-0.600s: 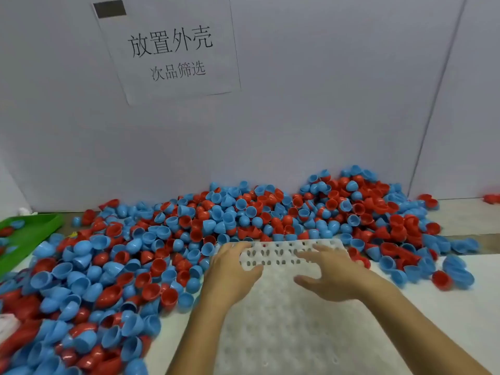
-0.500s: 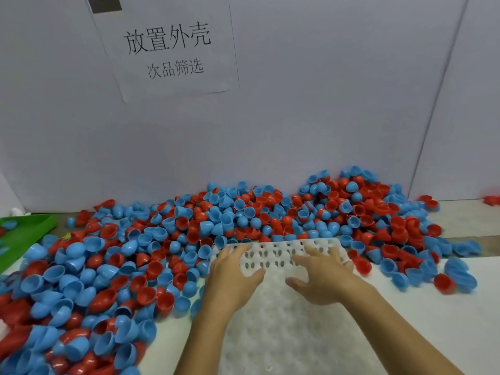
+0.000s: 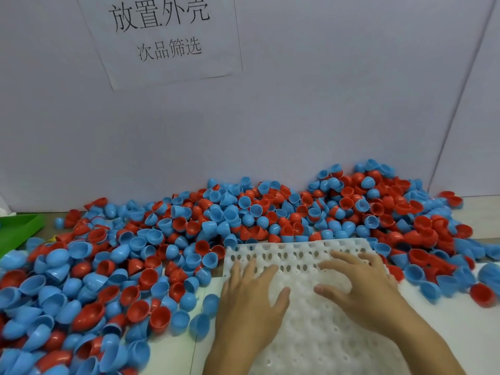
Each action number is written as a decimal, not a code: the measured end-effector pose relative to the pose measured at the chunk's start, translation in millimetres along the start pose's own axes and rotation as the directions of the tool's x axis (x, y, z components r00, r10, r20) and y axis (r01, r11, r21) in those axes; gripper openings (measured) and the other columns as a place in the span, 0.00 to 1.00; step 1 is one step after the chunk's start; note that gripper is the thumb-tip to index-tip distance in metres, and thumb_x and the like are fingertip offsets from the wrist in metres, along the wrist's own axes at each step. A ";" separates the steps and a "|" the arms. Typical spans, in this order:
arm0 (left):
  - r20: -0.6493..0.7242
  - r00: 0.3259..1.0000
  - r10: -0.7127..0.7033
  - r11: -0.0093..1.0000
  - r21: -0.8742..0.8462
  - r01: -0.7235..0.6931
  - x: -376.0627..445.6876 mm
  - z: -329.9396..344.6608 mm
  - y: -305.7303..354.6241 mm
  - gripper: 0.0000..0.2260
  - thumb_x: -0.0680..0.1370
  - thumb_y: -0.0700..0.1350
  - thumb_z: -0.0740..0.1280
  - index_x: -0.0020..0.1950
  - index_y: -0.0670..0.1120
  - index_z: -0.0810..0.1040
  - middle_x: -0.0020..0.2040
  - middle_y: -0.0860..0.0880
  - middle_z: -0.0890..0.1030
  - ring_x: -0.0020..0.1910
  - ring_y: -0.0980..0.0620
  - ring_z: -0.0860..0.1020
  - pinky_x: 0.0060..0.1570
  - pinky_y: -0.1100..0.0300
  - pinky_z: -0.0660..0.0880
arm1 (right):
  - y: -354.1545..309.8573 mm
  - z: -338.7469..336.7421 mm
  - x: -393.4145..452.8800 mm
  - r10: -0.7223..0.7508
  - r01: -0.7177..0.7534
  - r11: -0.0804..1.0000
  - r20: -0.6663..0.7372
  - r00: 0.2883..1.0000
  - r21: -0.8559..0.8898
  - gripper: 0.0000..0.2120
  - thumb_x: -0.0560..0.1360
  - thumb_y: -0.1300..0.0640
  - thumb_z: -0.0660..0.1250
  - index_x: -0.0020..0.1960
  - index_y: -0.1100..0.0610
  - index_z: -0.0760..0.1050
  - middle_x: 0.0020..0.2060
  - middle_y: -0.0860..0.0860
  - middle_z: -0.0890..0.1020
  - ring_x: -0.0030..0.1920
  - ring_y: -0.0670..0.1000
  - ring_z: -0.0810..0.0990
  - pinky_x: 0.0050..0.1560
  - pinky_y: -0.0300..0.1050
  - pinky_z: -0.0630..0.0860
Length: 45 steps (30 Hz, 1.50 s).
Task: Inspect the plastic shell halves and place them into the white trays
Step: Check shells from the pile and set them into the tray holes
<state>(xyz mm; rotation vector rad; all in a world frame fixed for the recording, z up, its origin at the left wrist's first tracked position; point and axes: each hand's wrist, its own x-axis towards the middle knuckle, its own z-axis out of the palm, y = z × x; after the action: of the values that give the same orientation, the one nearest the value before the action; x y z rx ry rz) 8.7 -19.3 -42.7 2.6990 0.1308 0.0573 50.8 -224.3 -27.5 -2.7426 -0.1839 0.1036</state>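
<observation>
A white tray (image 3: 295, 253) with rows of round holes lies in front of me, its far edge against a big heap of red and blue plastic shell halves (image 3: 189, 234). My left hand (image 3: 251, 299) rests flat on the tray's left part, fingers spread and straight. My right hand (image 3: 359, 285) lies on the tray's right part with fingers spread and slightly bent, holding nothing. No shell sits in the visible holes of the tray.
The heap spreads from the left edge across to the right along a grey wall (image 3: 324, 117) bearing a paper sign (image 3: 162, 36). A green tray (image 3: 19, 228) stands at the far left. Loose shells (image 3: 433, 277) lie right of the white tray.
Both hands have slid a little toward me over the tray, and the view has shifted slightly. Neither hand has picked anything up.
</observation>
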 end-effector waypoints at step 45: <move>0.054 0.999 -0.005 0.883 0.468 -0.021 161.8 -55.5 -8.5 0.41 0.71 0.78 0.58 0.79 0.70 0.44 0.82 0.47 0.36 0.77 0.29 0.34 0.68 0.22 0.41 | -4.1 10.1 6.1 -0.145 0.163 0.961 -0.094 0.985 0.225 0.16 0.78 0.36 0.60 0.64 0.34 0.71 0.67 0.30 0.67 0.74 0.39 0.56 0.74 0.56 0.51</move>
<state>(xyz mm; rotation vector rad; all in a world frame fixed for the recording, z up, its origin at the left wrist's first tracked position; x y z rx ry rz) 165.5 28.1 7.1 3.1848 0.1312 -0.0528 55.3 -215.8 -35.5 -2.4842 -0.3410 -0.0217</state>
